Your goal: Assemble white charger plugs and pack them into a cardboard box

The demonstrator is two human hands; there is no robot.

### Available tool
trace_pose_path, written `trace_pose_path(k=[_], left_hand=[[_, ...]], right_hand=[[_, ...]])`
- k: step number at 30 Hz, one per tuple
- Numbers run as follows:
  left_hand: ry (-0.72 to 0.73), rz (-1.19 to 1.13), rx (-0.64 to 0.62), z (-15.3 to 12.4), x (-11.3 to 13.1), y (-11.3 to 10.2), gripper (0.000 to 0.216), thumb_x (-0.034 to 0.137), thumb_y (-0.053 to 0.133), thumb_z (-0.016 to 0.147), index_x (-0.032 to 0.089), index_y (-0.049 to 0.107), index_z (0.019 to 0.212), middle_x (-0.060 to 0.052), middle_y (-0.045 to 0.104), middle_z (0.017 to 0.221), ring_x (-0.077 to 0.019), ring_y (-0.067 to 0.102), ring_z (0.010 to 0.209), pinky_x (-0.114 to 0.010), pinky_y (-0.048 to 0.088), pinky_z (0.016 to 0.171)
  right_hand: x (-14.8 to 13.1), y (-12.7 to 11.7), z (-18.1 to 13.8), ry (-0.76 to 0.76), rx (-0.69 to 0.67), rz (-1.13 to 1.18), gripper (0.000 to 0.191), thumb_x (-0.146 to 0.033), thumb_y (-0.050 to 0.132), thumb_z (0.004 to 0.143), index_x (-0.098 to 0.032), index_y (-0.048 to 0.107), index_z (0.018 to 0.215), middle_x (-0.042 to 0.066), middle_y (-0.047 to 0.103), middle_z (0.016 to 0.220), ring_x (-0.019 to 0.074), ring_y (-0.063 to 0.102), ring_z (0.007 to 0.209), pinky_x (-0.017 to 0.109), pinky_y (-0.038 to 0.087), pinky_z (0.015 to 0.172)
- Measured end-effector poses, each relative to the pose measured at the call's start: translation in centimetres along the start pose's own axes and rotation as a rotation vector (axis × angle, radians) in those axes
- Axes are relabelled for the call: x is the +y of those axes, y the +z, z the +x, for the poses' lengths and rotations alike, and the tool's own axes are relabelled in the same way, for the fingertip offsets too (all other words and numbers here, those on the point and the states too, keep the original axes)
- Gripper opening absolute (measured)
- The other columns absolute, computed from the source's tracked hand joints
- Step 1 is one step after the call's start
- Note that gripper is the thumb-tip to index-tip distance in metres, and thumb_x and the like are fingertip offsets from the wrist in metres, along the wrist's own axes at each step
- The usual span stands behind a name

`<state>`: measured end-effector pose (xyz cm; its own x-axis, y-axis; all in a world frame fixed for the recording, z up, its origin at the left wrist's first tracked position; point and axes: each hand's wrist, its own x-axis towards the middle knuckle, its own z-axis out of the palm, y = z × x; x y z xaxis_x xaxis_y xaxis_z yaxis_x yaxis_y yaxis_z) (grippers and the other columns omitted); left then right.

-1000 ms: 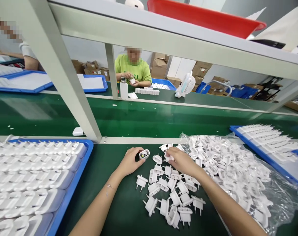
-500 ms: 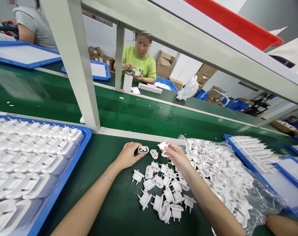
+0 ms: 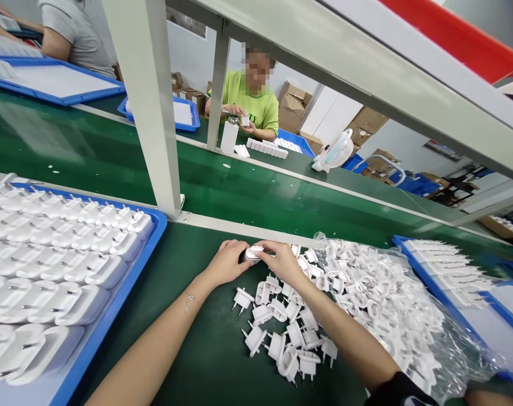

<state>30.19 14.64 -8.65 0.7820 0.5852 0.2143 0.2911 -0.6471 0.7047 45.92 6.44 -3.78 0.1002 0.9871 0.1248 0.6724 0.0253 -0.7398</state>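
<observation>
My left hand (image 3: 230, 261) is closed around a white charger housing (image 3: 248, 259) that stands on the green worktop. Over its top end sits a white plug cap (image 3: 255, 251), gripped in the fingers of my right hand (image 3: 281, 259). Whether the cap is fully seated I cannot tell, since my fingers cover part of it. In front of my hands lie several loose plug caps (image 3: 296, 334) with metal pins, scattered on the table. A clear plastic bag (image 3: 459, 338) to the right has a large heap of the same white caps (image 3: 375, 293) on it.
At left, a blue tray (image 3: 155, 237) bears rows of white chargers (image 3: 62, 256). Another blue tray (image 3: 402, 243) with white parts lies far right. A metal post (image 3: 149, 113) and slanted beam stand ahead. Across the green conveyor (image 3: 248, 194) a co-worker (image 3: 256, 101) handles a white piece.
My right hand has moved left with the plug cap and brought it onto the housing's open end. My left hand stays around the housing. The camera view has shifted slightly.
</observation>
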Motion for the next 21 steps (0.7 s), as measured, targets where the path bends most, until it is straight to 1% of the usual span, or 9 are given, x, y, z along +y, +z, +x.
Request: trace_pose_path(k=[5,8,10,12,14,17,19,20,21], left_hand=[[-0.008,0.015,0.019,-0.3,0.4,0.0,0.016,0.031,0.058,0.079,0.021,0.055,0.091,-0.002,0.062,0.088,-0.0225,0.054,0.091,-0.041,0.034,0.091],[0.009,-0.091,0.039,-0.4,0.5,-0.2,0.02,0.031,0.057,0.08,0.022,0.056,0.098,-0.001,0.063,0.094,-0.0207,0.055,0.091,-0.04,0.034,0.093],[0.012,-0.208,0.053,-0.3,0.4,-0.4,0.016,0.031,0.052,0.083,0.022,0.057,0.095,0.0,0.064,0.092,-0.0177,0.057,0.086,-0.034,0.038,0.088],[-0.002,-0.26,0.067,-0.1,0.1,-0.5,0.014,0.03,0.048,0.085,0.021,0.058,0.087,0.001,0.064,0.084,-0.0161,0.058,0.08,-0.03,0.042,0.08],[-0.028,-0.219,0.08,0.0,0.3,-0.7,0.014,0.029,0.048,0.085,0.021,0.059,0.083,0.0,0.064,0.081,-0.0165,0.058,0.079,-0.029,0.043,0.076],[-0.065,-0.068,0.052,-0.8,1.9,-0.8,0.016,0.028,0.045,0.087,0.021,0.059,0.086,-0.001,0.065,0.083,-0.0172,0.06,0.08,-0.029,0.044,0.074],[-0.109,0.049,0.062,-1.6,2.9,-0.6,0.013,0.031,0.051,0.084,0.023,0.06,0.088,0.0,0.067,0.085,-0.0161,0.062,0.08,-0.026,0.045,0.071],[-0.129,0.105,0.069,-1.9,3.1,-0.4,0.014,0.035,0.053,0.083,0.025,0.059,0.091,0.001,0.068,0.086,-0.016,0.063,0.082,-0.026,0.046,0.07],[-0.106,0.15,0.036,-2.2,3.1,-0.2,0.022,0.041,0.057,0.08,0.026,0.057,0.097,0.0,0.068,0.091,-0.0172,0.064,0.085,-0.026,0.046,0.07]], right_hand=[[-0.7,-1.0,0.3,-0.057,-0.102,-0.224,0.013,-0.022,0.057,0.081,-0.022,0.067,0.09,0.002,0.07,0.09,0.0187,0.063,0.083,0.027,0.044,0.074],[-1.2,-1.7,0.7,-0.032,-0.167,-0.359,0.009,-0.026,0.06,0.081,-0.022,0.066,0.085,0.002,0.07,0.084,0.019,0.063,0.079,0.026,0.042,0.069],[-1.3,-1.8,0.9,0.004,-0.187,-0.425,0.007,-0.029,0.061,0.08,-0.023,0.065,0.082,0.0,0.069,0.078,0.0181,0.062,0.074,0.025,0.039,0.062],[-1.4,-1.7,1.2,0.014,-0.199,-0.454,0.008,-0.031,0.06,0.08,-0.024,0.064,0.081,0.0,0.067,0.074,0.0174,0.061,0.071,0.023,0.035,0.057],[-1.5,-1.6,1.4,-0.007,-0.207,-0.443,0.01,-0.032,0.058,0.081,-0.023,0.063,0.079,0.0,0.066,0.071,0.0175,0.06,0.069,0.023,0.034,0.056],[-1.3,-1.8,0.7,-0.087,-0.222,-0.379,0.014,-0.033,0.054,0.082,-0.023,0.06,0.075,0.002,0.065,0.071,0.0192,0.06,0.066,0.025,0.036,0.056],[0.1,-1.6,0.1,-0.135,-0.268,-0.321,0.018,-0.037,0.05,0.082,-0.024,0.058,0.073,0.003,0.066,0.07,0.0207,0.061,0.064,0.027,0.039,0.056],[1.3,-1.3,0.0,-0.132,-0.272,-0.295,0.019,-0.04,0.05,0.082,-0.025,0.058,0.074,0.003,0.066,0.069,0.0215,0.061,0.061,0.028,0.041,0.054],[2.7,-0.7,0.1,-0.136,-0.275,-0.253,0.018,-0.042,0.051,0.08,-0.026,0.059,0.077,0.004,0.067,0.07,0.0227,0.062,0.061,0.03,0.044,0.054]])
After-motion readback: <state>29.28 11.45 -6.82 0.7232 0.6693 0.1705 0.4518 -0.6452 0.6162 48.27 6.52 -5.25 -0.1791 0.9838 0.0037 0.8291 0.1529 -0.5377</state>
